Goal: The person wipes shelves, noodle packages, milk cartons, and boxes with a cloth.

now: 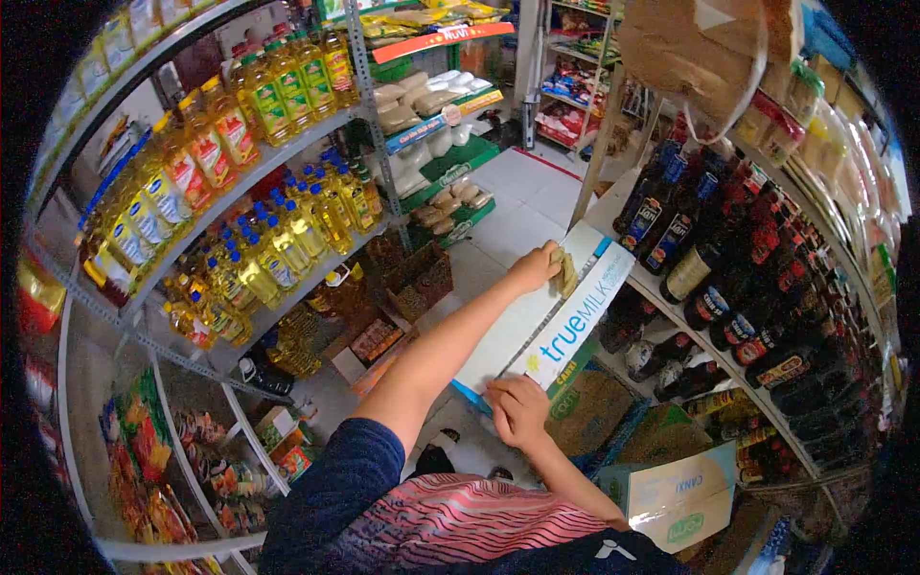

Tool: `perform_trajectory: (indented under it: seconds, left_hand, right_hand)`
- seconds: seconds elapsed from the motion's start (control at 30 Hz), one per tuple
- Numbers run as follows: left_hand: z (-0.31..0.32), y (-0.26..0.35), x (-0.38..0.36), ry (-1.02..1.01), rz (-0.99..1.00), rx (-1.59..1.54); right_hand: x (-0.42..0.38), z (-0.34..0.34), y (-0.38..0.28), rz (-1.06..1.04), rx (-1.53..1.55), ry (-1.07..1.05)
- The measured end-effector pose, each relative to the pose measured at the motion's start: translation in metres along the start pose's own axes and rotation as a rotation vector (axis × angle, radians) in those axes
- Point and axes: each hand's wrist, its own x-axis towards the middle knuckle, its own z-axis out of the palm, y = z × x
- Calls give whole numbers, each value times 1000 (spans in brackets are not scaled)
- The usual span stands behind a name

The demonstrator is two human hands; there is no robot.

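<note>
A white and blue "true MILK" carton [513,331] lies in front of me, tilted across the view, with a dark seam along its top. My left hand [534,269] reaches over to its far end, fingers closed around a crumpled khaki cloth [565,276] that touches the top. At the near corner, my right hand [518,410] has its fingers curled against the carton's edge; part of its grip is hidden. A green-sided carton [572,385] sits under the white one.
Cooking-oil bottles [278,91] fill the shelves at left. Dark sauce bottles [690,268] crowd the right-hand rack [714,340]. An opened carton [680,494] stands low at right. Brown boxes [419,281] sit on the floor beneath the oil shelf. A cardboard piece [704,57] hangs overhead.
</note>
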Motion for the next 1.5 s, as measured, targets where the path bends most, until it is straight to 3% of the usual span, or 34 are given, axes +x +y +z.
perform_trajectory:
  seconds: [0.1, 0.23, 0.3, 0.33, 0.4, 0.43, 0.47, 0.6, 0.77, 0.87, 0.93, 0.97, 1.0, 1.1, 1.2, 1.33, 1.4, 1.5]
  left_hand:
    - [7, -13, 37, -7, 16, -284]
    - [78, -61, 96, -8, -3, -664]
    - [74, -49, 90, 443, 51, -561]
    - [65, -45, 87, 414, 54, -576]
    - [52, -50, 83, -48, 9, -1196]
    - [93, -101, 98, -101, -345, -1011]
    - [125, -126, 92, -128, -352, -1028]
    - [200, -178, 28, 177, -214, -744]
    - [99, -115, -89, -103, -250, -1221]
    - [48, -73, -53, -239, -114, -1476]
    - [131, -160, 26, -66, 447, -1115]
    - [116, -143, 29, -206, 166, -1223]
    - [113, -134, 28, -277, 34, -1248]
    - [141, -168, -12, -397, -164, -1176]
    - [166, -221, -110, -492, -371, -1082]
    - [125, -245, -253, -462, -747, -1143]
    - [70, -224, -262, -375, -765, -1125]
    - [-56, -120, -216, -380, -483, -984]
  right_hand:
    - [4, 1, 1, 65, -25, 34]
    - [4, 1, -2, 102, -70, 38]
    - [5, 1, -4, 142, -118, 40]
    - [6, 1, -5, 153, -145, 41]
    - [7, 0, -8, 214, -202, 10]
    - [5, 1, -9, 242, -205, 10]
    - [4, 1, -8, 263, -209, 4]
    - [9, 4, -13, 365, -273, 22]
    - [12, 4, -16, 412, -268, -7]
    - [-4, 3, -10, 404, -230, -53]
    - [4, 0, -16, 386, -186, -28]
    - [5, 0, -17, 371, -214, -8]
    - [5, 0, -17, 350, -226, 0]
    - [3, 0, -18, 359, -184, 18]
    - [2, 2, -17, 347, -169, 67]
    - [-4, 4, -18, 329, -176, 150]
    - [-3, 2, -19, 334, -143, 133]
    - [-4, 7, -18, 356, -76, 202]
